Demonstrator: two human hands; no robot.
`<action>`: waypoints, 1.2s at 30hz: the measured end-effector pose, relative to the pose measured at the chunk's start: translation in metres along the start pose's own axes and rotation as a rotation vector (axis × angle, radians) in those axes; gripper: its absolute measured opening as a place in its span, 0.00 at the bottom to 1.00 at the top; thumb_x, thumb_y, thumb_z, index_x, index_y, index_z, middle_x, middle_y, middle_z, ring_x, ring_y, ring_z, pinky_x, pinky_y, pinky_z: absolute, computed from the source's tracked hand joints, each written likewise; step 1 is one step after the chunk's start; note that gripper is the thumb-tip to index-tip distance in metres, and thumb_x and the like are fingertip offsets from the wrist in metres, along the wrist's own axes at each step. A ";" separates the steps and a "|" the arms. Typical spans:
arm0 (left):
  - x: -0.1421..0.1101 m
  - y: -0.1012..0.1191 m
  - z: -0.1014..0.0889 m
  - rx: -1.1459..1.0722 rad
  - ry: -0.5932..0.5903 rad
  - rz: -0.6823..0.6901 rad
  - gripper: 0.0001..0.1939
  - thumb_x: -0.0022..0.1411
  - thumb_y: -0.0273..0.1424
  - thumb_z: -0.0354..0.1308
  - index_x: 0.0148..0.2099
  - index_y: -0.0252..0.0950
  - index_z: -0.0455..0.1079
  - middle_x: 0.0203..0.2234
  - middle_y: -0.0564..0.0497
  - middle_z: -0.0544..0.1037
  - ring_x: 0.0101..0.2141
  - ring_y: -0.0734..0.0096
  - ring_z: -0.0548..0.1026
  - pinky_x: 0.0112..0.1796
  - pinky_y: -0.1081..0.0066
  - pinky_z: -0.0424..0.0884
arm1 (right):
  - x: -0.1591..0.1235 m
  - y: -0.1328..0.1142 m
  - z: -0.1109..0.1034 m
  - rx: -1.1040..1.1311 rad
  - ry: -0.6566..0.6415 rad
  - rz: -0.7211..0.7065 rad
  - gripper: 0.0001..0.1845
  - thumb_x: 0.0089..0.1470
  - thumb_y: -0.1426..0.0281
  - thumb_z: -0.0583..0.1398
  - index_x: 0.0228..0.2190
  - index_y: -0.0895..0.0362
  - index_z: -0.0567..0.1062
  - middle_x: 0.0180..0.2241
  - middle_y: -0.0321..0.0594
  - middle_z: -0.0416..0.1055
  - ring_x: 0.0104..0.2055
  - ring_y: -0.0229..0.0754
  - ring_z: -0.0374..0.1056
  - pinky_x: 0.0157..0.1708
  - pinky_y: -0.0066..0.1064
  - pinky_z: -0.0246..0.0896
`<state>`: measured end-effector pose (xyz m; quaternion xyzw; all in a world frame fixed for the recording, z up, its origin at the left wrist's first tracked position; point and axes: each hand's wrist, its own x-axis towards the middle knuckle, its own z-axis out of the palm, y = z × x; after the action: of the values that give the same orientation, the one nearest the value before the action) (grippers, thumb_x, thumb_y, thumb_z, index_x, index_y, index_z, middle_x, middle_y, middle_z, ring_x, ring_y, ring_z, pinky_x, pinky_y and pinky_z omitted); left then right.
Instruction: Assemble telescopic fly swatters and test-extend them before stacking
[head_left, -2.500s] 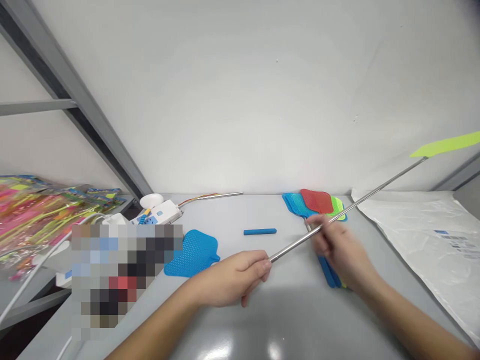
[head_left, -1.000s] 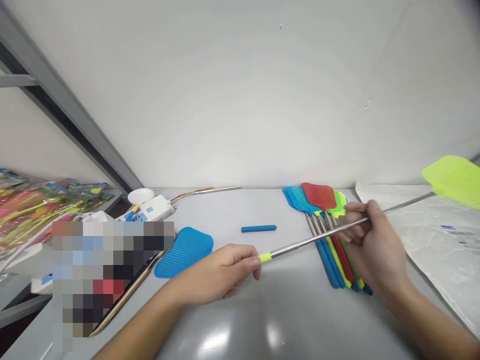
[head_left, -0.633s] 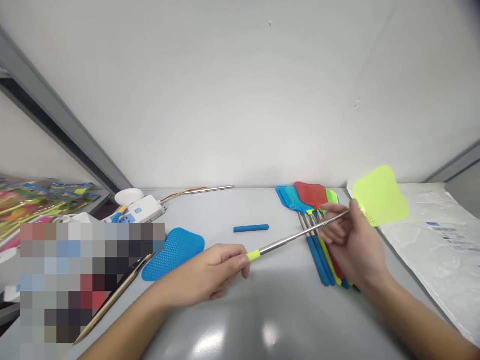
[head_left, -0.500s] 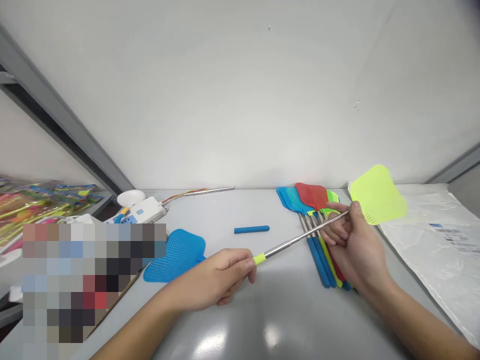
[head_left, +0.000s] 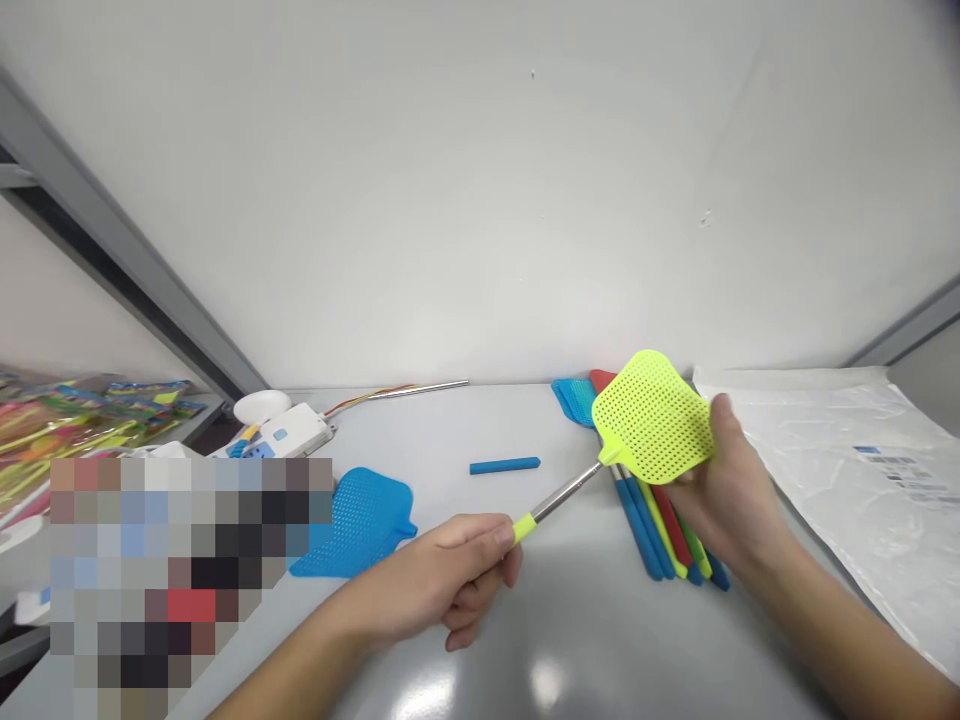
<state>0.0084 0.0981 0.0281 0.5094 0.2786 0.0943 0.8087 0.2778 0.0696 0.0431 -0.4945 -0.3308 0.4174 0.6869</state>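
1. The left hand point(head_left: 442, 580) is closed around the yellow-green handle of a fly swatter point(head_left: 592, 470); its grip is tight on the handle end, with only the tip of the handle showing past the fingers.
2. The right hand point(head_left: 731, 490) holds the swatter's yellow-green mesh head point(head_left: 652, 418), thumb up along its right edge, fingers behind it.
3. The change: a second ago the metal rod point(head_left: 564, 490) stretched long, with the head far out to the right over the plastic bag. Now only a short length of rod shows between handle and head, so the telescopic rod has been pushed in nearly all the way, judging by the gap.
4. The head now faces the camera and partly hides the heads of the pile behind it.
5. The swatter is held in the air just above the bench point(head_left: 525, 640), between the two hands, tilted up toward the right.
6. Behind the right hand lies a pile of swatters point(head_left: 660, 530) with blue, red and green handles, side by side on the bench.
7. A loose blue handle sleeve point(head_left: 505, 466) lies near the middle of the bench, and a loose blue mesh head point(head_left: 360, 525) lies to the left of the left hand.
8. A clear plastic bag point(head_left: 847, 470) lies at the right; a white power strip point(head_left: 289, 437) sits at the back left.
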 end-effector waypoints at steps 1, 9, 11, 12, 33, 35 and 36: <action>0.000 0.000 0.001 -0.003 -0.003 -0.013 0.19 0.69 0.45 0.45 0.33 0.36 0.63 0.14 0.63 0.50 0.15 0.81 0.49 0.20 0.76 0.58 | -0.001 -0.002 0.001 0.011 0.026 0.017 0.21 0.57 0.52 0.57 0.47 0.50 0.72 0.41 0.39 0.73 0.34 0.41 0.70 0.30 0.32 0.70; -0.002 -0.001 0.005 -0.054 -0.017 0.007 0.18 0.69 0.44 0.47 0.33 0.36 0.63 0.13 0.63 0.53 0.14 0.82 0.51 0.18 0.79 0.55 | -0.022 -0.004 0.013 0.012 0.144 0.017 0.24 0.56 0.55 0.59 0.53 0.47 0.69 0.43 0.37 0.74 0.41 0.43 0.72 0.36 0.32 0.70; 0.001 -0.001 0.004 -0.056 0.014 0.025 0.19 0.69 0.44 0.48 0.32 0.35 0.63 0.13 0.63 0.51 0.15 0.82 0.48 0.18 0.79 0.56 | -0.023 -0.001 0.012 -0.037 0.112 0.021 0.23 0.56 0.53 0.58 0.51 0.48 0.69 0.36 0.36 0.73 0.32 0.40 0.70 0.30 0.31 0.67; 0.003 -0.002 0.004 -0.069 0.025 0.039 0.19 0.69 0.44 0.47 0.32 0.36 0.63 0.13 0.63 0.50 0.15 0.82 0.47 0.19 0.78 0.57 | -0.025 0.002 0.012 -0.073 0.058 0.046 0.23 0.56 0.52 0.58 0.49 0.49 0.70 0.31 0.35 0.71 0.27 0.39 0.67 0.26 0.31 0.64; 0.019 -0.011 0.043 0.368 0.144 0.188 0.18 0.65 0.45 0.51 0.41 0.34 0.70 0.30 0.50 0.74 0.30 0.70 0.70 0.33 0.71 0.65 | -0.038 -0.027 0.021 -1.012 -0.421 -0.150 0.16 0.61 0.61 0.52 0.23 0.54 0.58 0.19 0.30 0.60 0.22 0.35 0.57 0.23 0.28 0.47; 0.018 -0.010 0.042 0.360 0.237 0.172 0.16 0.66 0.43 0.51 0.40 0.35 0.70 0.28 0.51 0.73 0.29 0.71 0.70 0.32 0.72 0.65 | -0.021 -0.039 0.003 -1.210 -0.293 -0.160 0.19 0.61 0.58 0.51 0.22 0.54 0.60 0.19 0.32 0.61 0.21 0.36 0.57 0.23 0.30 0.46; 0.017 -0.009 0.041 0.360 0.276 0.174 0.16 0.66 0.43 0.50 0.39 0.36 0.70 0.26 0.52 0.72 0.28 0.71 0.69 0.31 0.72 0.64 | -0.012 -0.043 -0.005 -1.302 -0.278 -0.140 0.20 0.61 0.57 0.51 0.21 0.54 0.61 0.19 0.33 0.62 0.21 0.37 0.58 0.22 0.30 0.46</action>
<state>0.0439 0.0693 0.0275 0.6497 0.3540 0.1810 0.6480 0.2875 0.0502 0.0826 -0.7272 -0.6319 0.1469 0.2245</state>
